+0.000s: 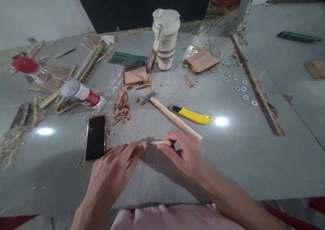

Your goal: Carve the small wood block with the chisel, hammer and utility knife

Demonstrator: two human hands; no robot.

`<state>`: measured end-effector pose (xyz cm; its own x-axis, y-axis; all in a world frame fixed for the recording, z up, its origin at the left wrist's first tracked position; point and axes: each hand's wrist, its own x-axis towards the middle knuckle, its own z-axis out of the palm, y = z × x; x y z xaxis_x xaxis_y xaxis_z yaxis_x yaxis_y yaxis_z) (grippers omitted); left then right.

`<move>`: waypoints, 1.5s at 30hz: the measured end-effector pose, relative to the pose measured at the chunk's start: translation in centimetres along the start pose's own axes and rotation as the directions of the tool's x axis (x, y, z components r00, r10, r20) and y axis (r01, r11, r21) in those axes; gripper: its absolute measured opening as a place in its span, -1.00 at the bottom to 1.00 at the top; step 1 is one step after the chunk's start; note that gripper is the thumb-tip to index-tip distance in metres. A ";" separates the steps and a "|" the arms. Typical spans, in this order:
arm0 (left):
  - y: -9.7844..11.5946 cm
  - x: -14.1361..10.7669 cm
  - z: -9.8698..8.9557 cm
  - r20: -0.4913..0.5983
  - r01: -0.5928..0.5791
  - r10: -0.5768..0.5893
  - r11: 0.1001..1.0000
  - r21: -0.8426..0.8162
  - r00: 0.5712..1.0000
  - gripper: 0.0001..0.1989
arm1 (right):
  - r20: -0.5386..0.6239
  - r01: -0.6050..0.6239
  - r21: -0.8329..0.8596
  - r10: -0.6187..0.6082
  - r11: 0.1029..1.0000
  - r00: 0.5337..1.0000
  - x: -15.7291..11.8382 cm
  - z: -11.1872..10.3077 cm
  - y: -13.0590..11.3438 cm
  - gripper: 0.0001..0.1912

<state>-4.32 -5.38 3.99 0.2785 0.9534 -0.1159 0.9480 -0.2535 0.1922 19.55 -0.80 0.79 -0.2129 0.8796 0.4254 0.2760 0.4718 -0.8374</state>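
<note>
- Two bare hands work at the near middle of the tabletop (241, 162): the left hand (114, 165) has its fingers clamped on a block (138, 151), the right hand (184, 152) its fingers pinched on a stick (161, 143).
- The stick's narrow tip points left at the block's end, just beside it; whether they touch, I cannot tell.
- On the left, a bottle (66, 88) lies on its side, red cap to the far left; its red-and-white label (87, 95) has writing too small to read.
- A white lidded cup (167, 37) stands upright at the far middle, its dark print and bands unreadable.
- A brush (153, 55) leans against the cup's left side.
- A phone (95, 138) lies near the left hand, screen dark.
- Just beyond the right hand lies a hammer (175, 116), handle end toward that hand; a yellow knife (194, 116) is beside it, to the right.
- Shavings (122, 109) lie left of the hammer.
- A green sheet (128, 58) lies left of the cup, behind a wood piece (135, 75).
- Washers (245, 97) are scattered on the right, beside a long strip (257, 86).
</note>
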 end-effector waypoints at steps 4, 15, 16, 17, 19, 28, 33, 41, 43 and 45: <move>-0.1 0.1 0.1 0.017 0.020 -0.020 1.000 -0.006 1.000 -0.87 | 0.015 -0.004 -0.020 0.004 1.000 1.000 -0.3 0.4 0.3 -0.77; -0.2 0.0 0.2 0.051 0.044 -0.043 0.999 -0.017 0.998 -0.85 | 0.018 -0.011 -0.035 0.011 0.999 1.000 -0.3 0.9 0.3 -0.73; -0.2 0.0 0.2 0.059 0.055 -0.054 0.998 -0.022 0.997 -0.85 | 0.019 -0.014 -0.038 0.015 0.999 1.000 -0.3 1.0 0.3 -0.72; -0.2 0.0 0.2 0.070 0.067 -0.065 0.997 -0.027 0.995 -0.85 | 0.021 -0.019 -0.041 0.019 0.999 1.000 -0.3 1.0 0.3 -0.70; -0.2 0.0 0.2 0.099 0.091 -0.087 0.995 -0.033 0.991 -0.85 | 0.024 -0.030 -0.044 0.031 0.999 0.999 -0.3 1.0 0.3 -0.68; 2.1 2.0 -1.8 0.251 0.121 -0.136 0.990 0.074 0.959 -0.87 | 0.050 -0.080 -0.029 0.081 0.996 0.995 -0.6 1.4 0.4 -0.69; 4.1 4.3 -2.7 0.329 0.112 -0.150 0.985 0.131 0.932 -0.85 | 0.061 -0.093 -0.029 0.094 0.995 0.994 -0.7 1.7 0.5 -0.70; 4.6 5.5 -2.8 0.375 0.141 -0.191 0.977 0.158 0.907 -0.80 | 0.055 -0.103 -0.004 0.103 0.995 0.993 -0.4 1.7 0.0 -0.71; 4.5 5.5 -2.7 0.386 0.127 -0.161 0.986 0.112 0.908 -0.80 | 0.050 -0.110 0.004 0.110 0.994 0.993 -0.4 1.7 0.0 -0.71; 4.3 5.4 -2.6 0.385 0.110 -0.125 0.992 0.060 0.915 -0.80 | 0.051 -0.117 0.006 0.116 0.993 0.992 -0.4 1.8 -0.1 -0.70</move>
<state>0.86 -0.84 6.73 0.1956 0.8407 -0.5050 0.9805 -0.1566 0.1190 17.93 -1.34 0.05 -0.2269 0.9242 0.3072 0.2935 0.3657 -0.8833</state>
